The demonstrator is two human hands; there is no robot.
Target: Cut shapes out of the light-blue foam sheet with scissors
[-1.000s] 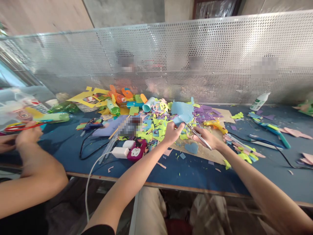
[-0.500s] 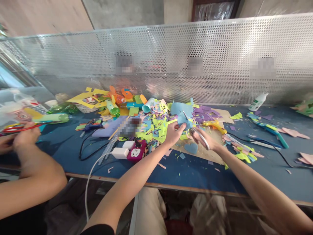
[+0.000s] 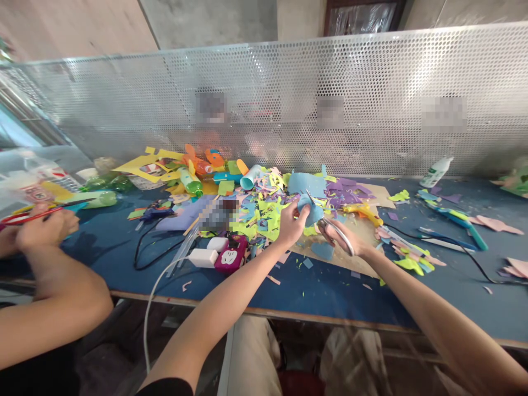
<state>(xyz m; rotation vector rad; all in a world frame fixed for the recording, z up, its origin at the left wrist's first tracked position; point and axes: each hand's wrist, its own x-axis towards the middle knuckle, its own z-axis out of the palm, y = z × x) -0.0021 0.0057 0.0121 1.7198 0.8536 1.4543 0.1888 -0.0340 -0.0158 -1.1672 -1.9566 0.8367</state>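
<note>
My left hand [image 3: 291, 225] pinches a small light-blue foam piece [image 3: 309, 212] above the blue table [image 3: 330, 291]. My right hand [image 3: 342, 239] grips silver scissors [image 3: 328, 223] whose blades point up and left into that foam piece. Both hands hover over a brown cardboard sheet [image 3: 350, 258] on which a blue heart-shaped cutout [image 3: 322, 250] lies. Behind them is a heap of coloured foam scraps [image 3: 264, 206], with a larger light-blue sheet [image 3: 307, 184] at its back.
Another person's hands [image 3: 41, 228] at the left hold red-handled scissors [image 3: 25, 217]. White chargers and a maroon power strip [image 3: 225, 254] with cables lie left of my hands. A glue gun [image 3: 457, 220], white glue bottle [image 3: 437, 171] and perforated metal screen [image 3: 371, 99] are also here.
The scissors swung from lying flat toward the left to pointing upward into the foam piece. My hands drew closer together. The other person's hands shifted slightly.
</note>
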